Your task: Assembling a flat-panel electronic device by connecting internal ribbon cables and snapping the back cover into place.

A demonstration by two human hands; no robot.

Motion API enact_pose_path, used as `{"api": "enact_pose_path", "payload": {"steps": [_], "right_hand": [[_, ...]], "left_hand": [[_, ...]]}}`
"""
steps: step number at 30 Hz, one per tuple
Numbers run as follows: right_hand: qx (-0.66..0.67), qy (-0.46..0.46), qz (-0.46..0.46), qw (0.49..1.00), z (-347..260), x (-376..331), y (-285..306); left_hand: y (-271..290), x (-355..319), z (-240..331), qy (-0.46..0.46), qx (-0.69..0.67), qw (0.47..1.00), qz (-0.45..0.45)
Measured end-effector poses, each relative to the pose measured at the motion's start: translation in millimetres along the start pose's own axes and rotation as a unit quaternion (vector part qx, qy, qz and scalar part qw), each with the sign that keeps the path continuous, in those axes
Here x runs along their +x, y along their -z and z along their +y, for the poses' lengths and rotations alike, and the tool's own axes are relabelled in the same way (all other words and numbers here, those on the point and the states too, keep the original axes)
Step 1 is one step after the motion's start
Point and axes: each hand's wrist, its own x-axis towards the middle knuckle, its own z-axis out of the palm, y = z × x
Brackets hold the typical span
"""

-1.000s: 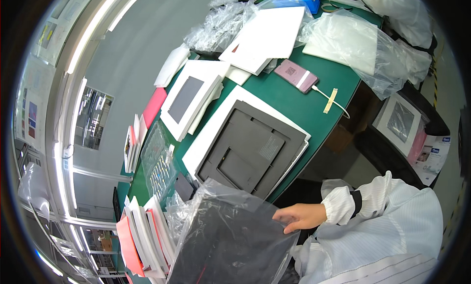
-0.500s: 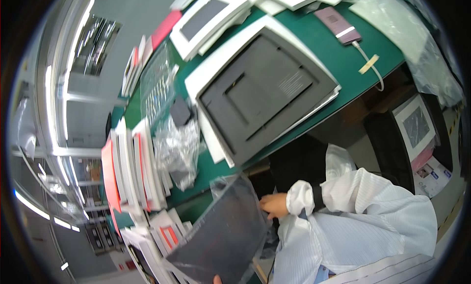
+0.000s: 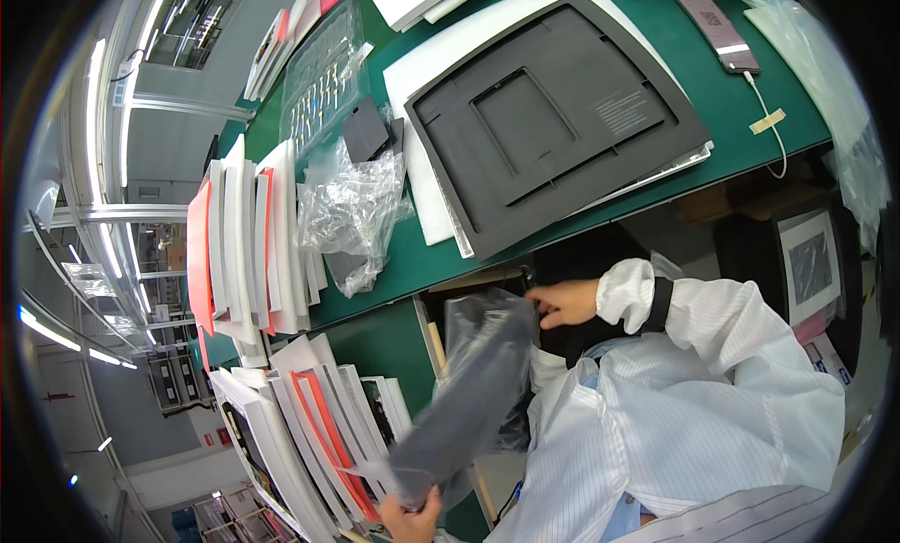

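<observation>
So, dark sheet in a clear bag (image 3: 469, 402): slanting, off the table's near edge, below the big panel, between the two hands. Left hand (image 3: 412, 520) closed on its lower end, bag bunched there. Right hand (image 3: 567, 304) at the upper end, fingers bent by the bag's edge; can't tell if they grip. Hands well apart. Right wrist has a black band (image 3: 660, 304) over a white sleeve (image 3: 731, 323).

Left of the bag: lower row of white frames with red sheets (image 3: 319, 430), standing on edge; upper row of white and red boards (image 3: 248, 252) beyond it, on the green table (image 3: 806, 112). Next to that, crumpled clear plastic (image 3: 347, 205), small dark piece (image 3: 364, 130) at its top, then clear tray (image 3: 323, 83) with small parts.

Big dark panel (image 3: 553, 121) lies over white foam (image 3: 427, 215). Far right, phone (image 3: 720, 37), white cable plugged in, tape (image 3: 767, 122) across the cable.
</observation>
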Motion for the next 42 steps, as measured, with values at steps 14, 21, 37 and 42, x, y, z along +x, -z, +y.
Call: {"api": "enact_pose_path", "payload": {"steps": [14, 21, 37, 42], "right_hand": [[0.435, 0.156, -0.079, 0.883, -56, 27, 17], [0.267, 0.162, 0.025, 0.950, -45, 41, 13], [0.391, 0.006, 0.104, 0.914, -27, 38, 20], [0.396, -0.022, 0.114, 0.911, -22, 43, 18]], "left_hand": [[-36, -6, -10, -0.143, 0.098, 0.963, -0.207], [-46, -15, 29, 0.017, -0.005, 0.998, -0.060], [-2, -3, -65, 0.033, -0.379, 0.918, 0.116], [6, 5, -74, 0.024, -0.624, 0.769, 0.136]]}}
